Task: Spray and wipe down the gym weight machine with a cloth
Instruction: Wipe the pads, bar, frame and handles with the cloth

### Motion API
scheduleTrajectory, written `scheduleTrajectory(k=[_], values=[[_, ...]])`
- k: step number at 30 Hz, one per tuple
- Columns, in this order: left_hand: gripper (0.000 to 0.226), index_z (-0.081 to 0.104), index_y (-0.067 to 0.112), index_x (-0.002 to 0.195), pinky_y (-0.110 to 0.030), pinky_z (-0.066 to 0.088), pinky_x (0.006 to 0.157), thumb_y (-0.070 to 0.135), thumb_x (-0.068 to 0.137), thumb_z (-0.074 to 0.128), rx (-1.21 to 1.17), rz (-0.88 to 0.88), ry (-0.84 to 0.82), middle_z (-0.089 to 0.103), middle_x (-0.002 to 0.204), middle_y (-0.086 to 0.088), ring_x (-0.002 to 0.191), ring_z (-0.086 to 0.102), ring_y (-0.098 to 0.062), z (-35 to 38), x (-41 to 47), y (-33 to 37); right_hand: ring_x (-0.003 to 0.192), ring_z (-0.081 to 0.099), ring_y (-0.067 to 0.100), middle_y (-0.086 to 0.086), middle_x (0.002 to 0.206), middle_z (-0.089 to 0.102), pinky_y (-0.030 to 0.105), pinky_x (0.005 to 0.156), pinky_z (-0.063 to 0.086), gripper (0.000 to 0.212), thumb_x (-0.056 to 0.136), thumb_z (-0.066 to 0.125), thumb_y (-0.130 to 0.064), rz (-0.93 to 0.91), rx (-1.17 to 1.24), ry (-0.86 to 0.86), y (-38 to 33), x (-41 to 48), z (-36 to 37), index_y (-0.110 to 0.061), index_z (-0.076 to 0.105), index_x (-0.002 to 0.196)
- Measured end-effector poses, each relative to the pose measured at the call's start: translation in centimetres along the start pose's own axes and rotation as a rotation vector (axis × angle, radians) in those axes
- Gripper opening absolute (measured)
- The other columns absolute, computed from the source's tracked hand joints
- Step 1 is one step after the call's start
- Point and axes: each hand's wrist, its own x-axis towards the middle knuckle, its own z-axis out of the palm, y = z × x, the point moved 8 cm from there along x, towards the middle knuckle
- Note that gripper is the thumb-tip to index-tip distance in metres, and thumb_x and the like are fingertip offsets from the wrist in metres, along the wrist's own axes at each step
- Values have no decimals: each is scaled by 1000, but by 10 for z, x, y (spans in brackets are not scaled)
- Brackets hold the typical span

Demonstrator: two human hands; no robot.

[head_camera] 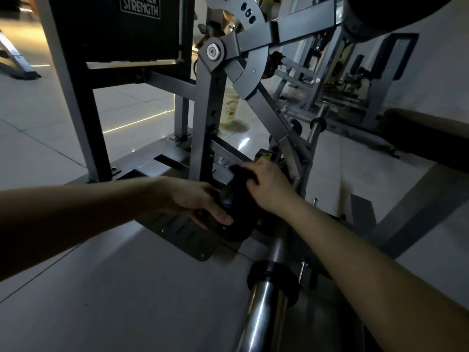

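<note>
Head view, dim light: the weight machine [208, 110] stands on the tiled floor [127, 288], and both hands work low down at its base, beside the slotted footplate [185, 232]. The cloth [239, 177] is dark, soft and light. It looks bunched over a black rounded part [238, 229] of the frame, though where cloth ends and machine begins is hard to make out in the shadow.

A rag like this should fold around tubes and brackets with no effort, so the best hold is probably a loose wad in the palm, pressed flat by the fingers. The steel frame is rigid and heavy and will not shift under a firm rub. Its bolts and edges could snag the fabric.

The right hand [269, 185] has its fingers curled tight around the upper bunch of cloth. The left hand [198, 203] lies with its fingers nearly straight against the side of the black part, touching it rather than clasping it. Its thumb is hidden.

1 chrome bar [264, 308] runs toward the camera under the right forearm. No spray bottle shows, and only a pale tub [229, 107] stands on the floor behind the frame.
</note>
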Motion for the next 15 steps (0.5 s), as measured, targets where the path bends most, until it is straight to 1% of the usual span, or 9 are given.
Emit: scheduleTrajectory(k=[1,3,5,6,7,8,10,13,15], values=[[34,69,17,110,-43,58,95,16,80,85,112,-20,55,76,109,-2,104,72,-23,-5,-1,9,125,49,31,10,130,49,41,105,44,44,99,52,-13,52,-44,31,16,8,-3,-23,55,142],[29,73,14,99,-30,62,76,24,77,89,377,-35,146,76,97,-5,86,73,-19,-9,-2,26,127,49,36,15,136,50,45,105,45,45,97,50,-11,149,-94,81,46,19,-6,-23,57,140],[41,74,10,99,-18,52,57,37,73,89,652,2,230,76,93,-8,74,70,-17,-9,-3,45,125,51,38,17,136,51,44,102,47,42,97,48,-10,253,-60,84,69,20,-5,-20,58,136],[47,74,11,101,-18,49,55,44,71,89,757,10,257,76,93,-8,75,70,-19,-9,-3,49,122,53,38,17,135,53,42,100,48,39,97,48,-10,281,-35,86,72,18,-5,-18,59,134],[52,74,13,102,-20,51,58,49,67,88,807,8,267,76,95,-7,80,72,-20,-10,-3,50,120,55,37,17,134,53,40,97,48,38,97,49,-11,289,-19,90,69,15,-4,-18,60,132],[56,73,17,103,-25,57,67,53,64,89,790,-8,258,76,98,-5,86,72,-21,-13,-2,47,119,55,36,16,134,53,38,96,47,37,97,50,-13,273,-16,95,62,11,-4,-18,60,132],[55,68,25,107,-38,61,87,51,63,90,582,-79,180,74,107,-1,98,71,-21,-21,2,29,115,56,31,11,127,54,34,90,46,37,95,55,-21,179,-24,100,35,2,-5,-21,62,131],[55,58,27,129,-47,51,104,35,80,80,104,-171,-59,70,124,-1,117,67,-28,-11,7,-10,105,59,24,-2,110,52,32,85,47,30,90,62,-32,22,46,55,-13,-15,-3,-23,67,119],[57,53,22,140,-52,46,109,20,86,73,-133,-115,-165,68,132,-4,125,63,-29,0,11,-17,103,57,20,-5,106,48,33,86,48,27,90,64,-30,-54,98,-15,-34,-21,4,-21,68,115]])
